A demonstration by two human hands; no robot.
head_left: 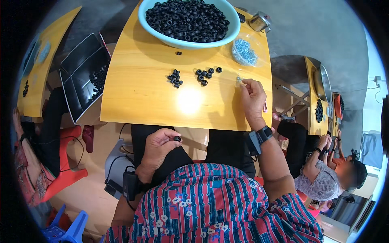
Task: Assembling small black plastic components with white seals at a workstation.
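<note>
Just off the table's near edge, my left hand (pixel 158 149) pinches a small round black hollow part (pixel 177 138) between thumb and forefinger. My right hand (pixel 254 97) is over the right side of the table, thumb and forefinger closed together at a few tiny silvery pieces (pixel 238 79) that look like springs. Whether one is between the fingertips I cannot make out. Left of that hand lie several round black hollow parts (pixel 204 73) in a loose group. Farther left is a small heap of narrower black pieces (pixel 175 78).
A light-blue basin (pixel 150 33) full of black parts stands at the table's far side. Beside it are a clear bowl (pixel 259 60) of silvery-blue pieces and a metal cup (pixel 259 22). An open black-lined box (pixel 77 81) stands left. Other people sit at tables on both sides.
</note>
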